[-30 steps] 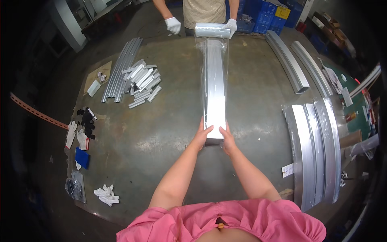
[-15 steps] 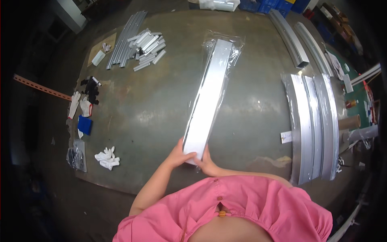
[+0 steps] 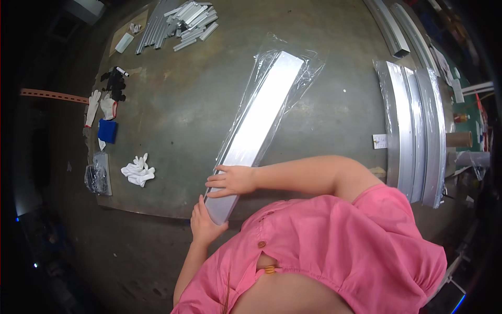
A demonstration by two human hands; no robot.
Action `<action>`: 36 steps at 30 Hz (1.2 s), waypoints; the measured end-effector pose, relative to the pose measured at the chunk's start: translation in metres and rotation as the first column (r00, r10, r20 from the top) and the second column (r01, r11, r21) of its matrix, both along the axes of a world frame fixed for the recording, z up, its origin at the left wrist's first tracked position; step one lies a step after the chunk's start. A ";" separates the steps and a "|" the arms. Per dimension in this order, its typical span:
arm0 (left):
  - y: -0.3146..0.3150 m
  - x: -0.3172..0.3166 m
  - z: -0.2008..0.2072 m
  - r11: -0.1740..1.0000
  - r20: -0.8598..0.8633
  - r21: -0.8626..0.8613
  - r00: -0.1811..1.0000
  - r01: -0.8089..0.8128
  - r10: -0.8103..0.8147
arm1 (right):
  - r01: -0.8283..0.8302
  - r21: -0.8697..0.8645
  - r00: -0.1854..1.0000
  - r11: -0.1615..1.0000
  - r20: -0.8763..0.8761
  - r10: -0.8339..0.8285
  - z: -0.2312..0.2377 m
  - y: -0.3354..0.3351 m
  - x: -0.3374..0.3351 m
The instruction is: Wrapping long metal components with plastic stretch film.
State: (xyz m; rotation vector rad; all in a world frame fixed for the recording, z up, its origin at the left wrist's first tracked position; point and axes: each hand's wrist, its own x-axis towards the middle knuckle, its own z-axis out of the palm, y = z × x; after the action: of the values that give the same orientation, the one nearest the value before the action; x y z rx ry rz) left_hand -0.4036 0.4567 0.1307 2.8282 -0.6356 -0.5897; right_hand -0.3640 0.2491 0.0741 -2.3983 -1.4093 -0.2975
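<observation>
A long silver aluminium profile [image 3: 264, 115] in a clear plastic sleeve [image 3: 307, 78] lies aslant on the table, its far end leaning right. Its near end reaches the table's front edge. My left hand [image 3: 206, 224] grips that near end, fingers along the left side and thumb at the end. Just beyond it, my right hand [image 3: 232, 180] rests across the top of the profile, fingers spread and lying flat over the plastic. Past the profile's far end the sleeve is loose and wrinkled.
Several wrapped profiles [image 3: 400, 131] lie along the right edge, with a box-shaped bar [image 3: 389, 31] beyond them. Short metal pieces [image 3: 196, 23] are heaped at far left. White gloves [image 3: 138, 170], a blue square item [image 3: 107, 131] and a plastic-wrapped item [image 3: 97, 175] sit at left.
The profile's near end has swung left and toward me, tilting it more. My right hand has moved from the near end onto its top; my left hand has moved left and nearer.
</observation>
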 end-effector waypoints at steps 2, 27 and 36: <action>0.000 0.002 -0.005 1.000 -0.004 -0.004 1.000 0.009 -0.009 | -0.057 -0.018 0.998 0.998 0.034 0.058 -0.002 -0.026 0.019; -0.341 0.254 -0.042 0.625 -0.768 -0.440 0.631 -0.645 0.111 | 0.672 -0.058 0.149 -0.739 -0.966 0.211 -0.003 -0.259 0.061; -0.385 0.256 -0.110 0.645 -0.647 -0.542 0.758 -0.539 0.090 | 0.468 0.142 0.071 -0.873 -0.990 -0.122 -0.055 -0.244 0.109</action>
State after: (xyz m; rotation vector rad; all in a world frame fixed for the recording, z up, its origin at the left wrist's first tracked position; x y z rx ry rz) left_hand -0.1473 0.0713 0.0208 1.8112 -0.1356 -0.8413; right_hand -0.2550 0.0055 0.0190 -0.9480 1.2678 -0.8738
